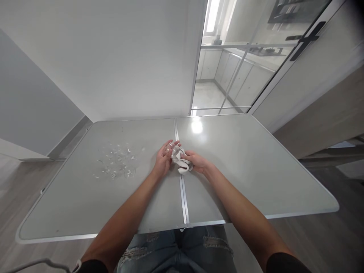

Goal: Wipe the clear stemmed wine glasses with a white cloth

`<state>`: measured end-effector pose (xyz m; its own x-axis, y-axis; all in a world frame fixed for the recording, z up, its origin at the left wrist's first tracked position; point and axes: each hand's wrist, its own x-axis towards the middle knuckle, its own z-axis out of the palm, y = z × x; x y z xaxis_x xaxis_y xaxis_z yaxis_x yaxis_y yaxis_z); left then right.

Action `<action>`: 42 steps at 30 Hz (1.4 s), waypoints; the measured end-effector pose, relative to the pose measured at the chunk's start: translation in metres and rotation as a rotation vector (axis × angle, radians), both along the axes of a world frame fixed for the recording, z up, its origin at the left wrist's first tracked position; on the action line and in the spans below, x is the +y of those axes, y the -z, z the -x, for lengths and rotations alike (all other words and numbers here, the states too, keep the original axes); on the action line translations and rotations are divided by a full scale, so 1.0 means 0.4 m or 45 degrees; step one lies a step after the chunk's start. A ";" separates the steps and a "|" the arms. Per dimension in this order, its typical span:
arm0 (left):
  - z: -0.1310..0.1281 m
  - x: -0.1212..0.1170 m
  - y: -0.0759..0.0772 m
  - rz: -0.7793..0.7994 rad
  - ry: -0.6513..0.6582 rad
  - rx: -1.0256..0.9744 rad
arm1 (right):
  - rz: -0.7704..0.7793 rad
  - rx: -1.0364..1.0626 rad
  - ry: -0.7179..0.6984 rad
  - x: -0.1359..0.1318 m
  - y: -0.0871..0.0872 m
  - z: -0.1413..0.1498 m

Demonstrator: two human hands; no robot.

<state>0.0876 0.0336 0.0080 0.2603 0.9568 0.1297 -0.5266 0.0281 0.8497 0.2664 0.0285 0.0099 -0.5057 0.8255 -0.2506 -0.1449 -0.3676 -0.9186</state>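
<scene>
My left hand (163,158) is closed around a small clear glass (170,148), held on its side just above the table's middle seam. In my right hand (196,160) is a bunched white cloth (182,163), pressed against the mouth of the glass. Part of the cloth seems to reach into the glass, though fingers hide how far. Over on the left half of the table lies a group of several clear, shiny pieces (119,163); they look like transparent glassware, but their exact shape is hard to make out.
A pale folding table (241,170) with a metal rim spans the view, split by a metal seam (183,201). Behind it stands a white wall (136,68). A glass door (227,76) with a black handle (308,41) is at the back right. A grey cable (42,261) shows at lower left.
</scene>
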 end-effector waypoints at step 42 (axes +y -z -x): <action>-0.006 0.024 0.020 -0.040 -0.352 -0.261 | -0.753 -0.957 0.230 -0.020 -0.033 0.059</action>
<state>0.0899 0.0431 -0.0002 -0.0424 0.9822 0.1828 -0.6704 -0.1637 0.7237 0.2426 0.0203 0.0232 -0.2369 0.9712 0.0237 0.5458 0.1532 -0.8238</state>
